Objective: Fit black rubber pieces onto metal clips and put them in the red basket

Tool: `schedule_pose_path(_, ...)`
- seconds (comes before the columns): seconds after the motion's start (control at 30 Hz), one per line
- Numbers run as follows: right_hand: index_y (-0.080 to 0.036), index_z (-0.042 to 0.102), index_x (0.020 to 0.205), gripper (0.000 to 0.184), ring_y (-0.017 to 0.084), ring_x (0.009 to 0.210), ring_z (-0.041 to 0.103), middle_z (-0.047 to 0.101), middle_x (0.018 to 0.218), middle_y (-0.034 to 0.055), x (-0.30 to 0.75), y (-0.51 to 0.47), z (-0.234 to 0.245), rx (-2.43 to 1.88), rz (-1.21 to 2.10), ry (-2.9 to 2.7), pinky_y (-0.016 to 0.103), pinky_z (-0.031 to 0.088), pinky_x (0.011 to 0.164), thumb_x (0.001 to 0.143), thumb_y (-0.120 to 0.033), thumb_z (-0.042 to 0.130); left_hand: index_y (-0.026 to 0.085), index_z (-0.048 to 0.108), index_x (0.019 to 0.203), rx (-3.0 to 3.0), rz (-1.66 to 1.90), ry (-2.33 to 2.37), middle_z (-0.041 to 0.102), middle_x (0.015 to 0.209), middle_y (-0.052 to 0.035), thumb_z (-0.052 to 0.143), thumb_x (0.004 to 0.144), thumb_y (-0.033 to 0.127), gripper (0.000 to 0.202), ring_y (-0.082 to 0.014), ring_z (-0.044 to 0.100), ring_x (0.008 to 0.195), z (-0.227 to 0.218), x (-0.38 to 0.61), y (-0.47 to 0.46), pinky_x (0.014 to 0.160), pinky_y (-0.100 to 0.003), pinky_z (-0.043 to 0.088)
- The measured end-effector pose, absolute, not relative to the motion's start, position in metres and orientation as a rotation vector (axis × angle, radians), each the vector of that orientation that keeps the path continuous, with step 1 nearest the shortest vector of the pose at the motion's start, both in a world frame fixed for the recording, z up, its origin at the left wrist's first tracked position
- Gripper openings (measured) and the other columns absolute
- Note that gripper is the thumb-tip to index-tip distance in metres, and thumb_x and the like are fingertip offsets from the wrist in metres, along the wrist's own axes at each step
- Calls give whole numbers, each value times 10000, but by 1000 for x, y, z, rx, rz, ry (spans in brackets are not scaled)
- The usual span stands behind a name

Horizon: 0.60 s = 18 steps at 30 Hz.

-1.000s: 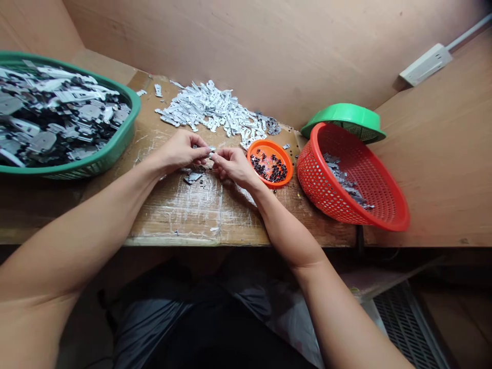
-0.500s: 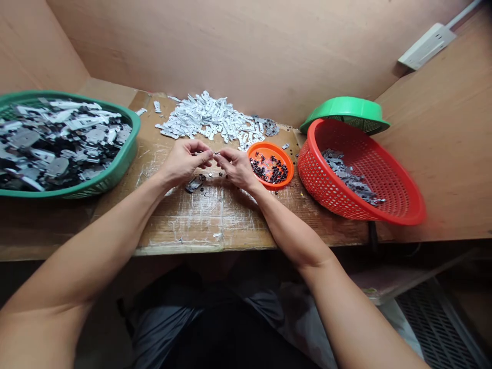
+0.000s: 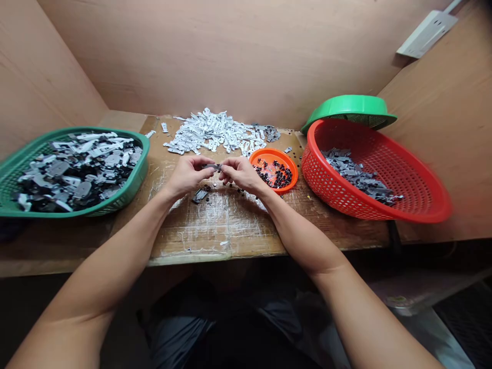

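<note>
Above the middle of the bench, my left hand (image 3: 188,176) pinches one end of a small dark grey metal part (image 3: 210,166). At its other end, the fingers of my right hand (image 3: 241,173) close on the same part. Its exact kind is too small to make out. Just below my hands, a grey-and-black flat part (image 3: 200,194) lies on the worn, tape-covered cardboard, with a few tiny dark pieces around it. Right beside my right hand is a shallow orange dish (image 3: 295,176) of small, shiny dark pieces. Behind my hands lies a heap of pale metal plates (image 3: 215,130).
A green basket (image 3: 143,169) full of grey, white and black parts stands at left. To the right, a red perforated basket (image 3: 423,200) holding grey plates leans, tilted, near a bright green basket (image 3: 351,105). A white power strip (image 3: 427,34) is on the right wall.
The grey part between my hands now shows more plainly, stretched from fingers to fingers. My view has shifted, so the bench contents sit a little lower and farther right.
</note>
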State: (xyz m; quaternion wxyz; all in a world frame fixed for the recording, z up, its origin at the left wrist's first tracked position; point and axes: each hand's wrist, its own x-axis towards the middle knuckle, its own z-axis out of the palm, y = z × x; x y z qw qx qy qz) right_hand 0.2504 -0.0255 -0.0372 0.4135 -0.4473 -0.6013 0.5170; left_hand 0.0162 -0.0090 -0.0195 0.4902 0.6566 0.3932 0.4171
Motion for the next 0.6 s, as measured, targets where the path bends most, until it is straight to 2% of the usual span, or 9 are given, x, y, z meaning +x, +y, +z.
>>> schedule_pose_path(0.13, -240, 736, 938, 259, 148, 706, 694, 827, 820, -2, 252, -31, -33, -1185, 1116, -1691, 289, 570, 730, 1193, -225, 778, 195, 945, 897, 1856, 842, 1032, 873, 837, -69, 930, 923, 449, 256, -236, 717, 767, -19, 15, -10, 764, -366, 585)
schedule_pose_path(0.23, -252, 689, 894, 333, 162, 729, 663, 768, 768, -17, 250, -34, -29, -1245, 999, -1808, 297, 522, 732, 1223, -240, 743, 205, 931, 864, 2033, 875, 1165, 833, 767, -51, 849, 976, 383, 226, -247, 699, 747, -24, 19, -13, 766, -379, 561)
schedule_pose_path(0.37, -261, 640, 857, 410, 163, 734, 632, 725, 745, -19, 240, -39, -26, -1305, 952, -1761, 307, 521, 745, 1256, -263, 733, 235, 966, 934, 2164, 986, 1288, 944, 948, -90, 820, 1010, 273, 169, -302, 812, 888, -23, 28, -19, 915, -435, 641)
schedule_pose_path(0.5, -250, 742, 1024, 340, 172, 783, 691, 801, 881, 19, 247, -35, -16, -1245, 1025, -1734, 326, 602, 776, 1290, -459, 780, 276, 1027, 1050, 2323, 1010, 1319, 1003, 1137, -96, 833, 1081, 281, 196, -323, 887, 1031, 8, 12, -27, 1038, -456, 687)
schedule_pose_path(0.53, -248, 773, 1061, 325, 186, 828, 722, 815, 924, 35, 256, -32, -12, -1270, 971, -1750, 340, 625, 802, 1285, -482, 794, 250, 1045, 1101, 2372, 1064, 1369, 1006, 1170, -116, 834, 1107, 307, 218, -331, 901, 1066, 19, 1, -29, 1067, -459, 690)
schedule_pose_path(0.6, -243, 822, 1082, 254, 236, 959, 774, 823, 994, 74, 284, -24, -5, -1414, 718, -1782, 393, 660, 887, 1259, -424, 826, 140, 1052, 1216, 2403, 1225, 1612, 1005, 1240, -174, 808, 1160, 343, 323, -361, 924, 1182, 42, -29, -34, 1163, -479, 681)
